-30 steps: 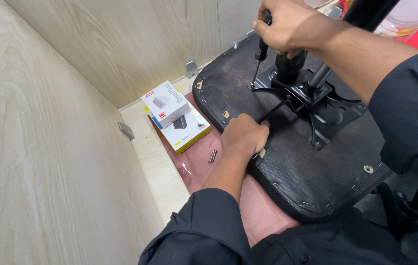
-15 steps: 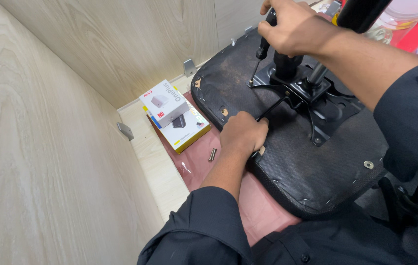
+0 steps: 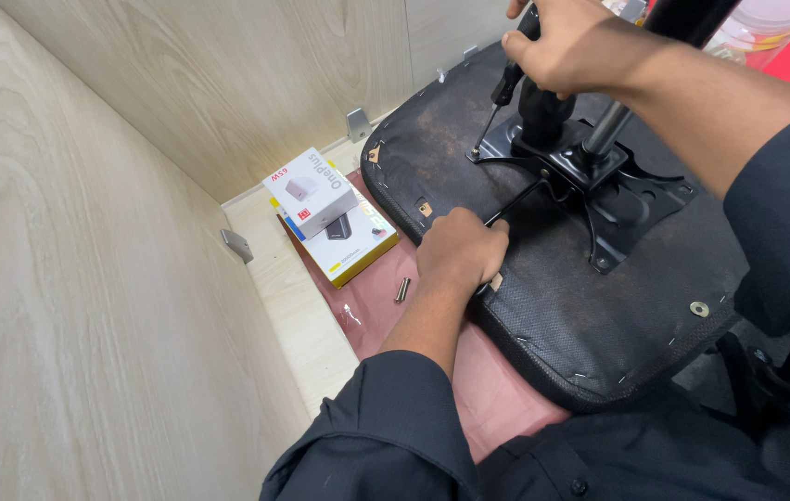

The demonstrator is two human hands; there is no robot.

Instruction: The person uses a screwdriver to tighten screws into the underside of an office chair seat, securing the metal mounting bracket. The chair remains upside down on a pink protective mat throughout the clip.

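An upturned chair seat (image 3: 590, 306), its black fabric underside facing up, is seen filling the right half of the view, laid over a pink sheet (image 3: 488, 380) inside a pale wooden enclosure. At the seat's 12 o'clock a black metal mechanism plate (image 3: 599, 181) with a central column (image 3: 543, 111) is mounted. A screwdriver (image 3: 499, 107) is held in the right hand (image 3: 567, 46), at 1 o'clock in the frame; the fingers are curled and pressed together around the dark handle, and the thin shaft is tilted down toward 7 o'clock, its tip set at the plate's near-left corner. The left hand (image 3: 460, 250) is rested on the seat's edge at its 9 o'clock, fingers curled tightly together into a loose fist, close to a thin black lever rod (image 3: 516, 202); whether the rod is actually pinched cannot be told. A silver washer (image 3: 699, 308) is seen on the fabric at 3 o'clock.

Outward at 9 o'clock of the seat, a white box (image 3: 310, 192) is stacked on a yellow-edged box (image 3: 353, 246). Just below these, at 7 o'clock, a small metal bolt (image 3: 402, 290) is lying on the pink sheet. Metal brackets (image 3: 236, 245) are fixed to the wooden walls (image 3: 89, 278). Dark sleeves (image 3: 386, 436) are seen at 6 o'clock.
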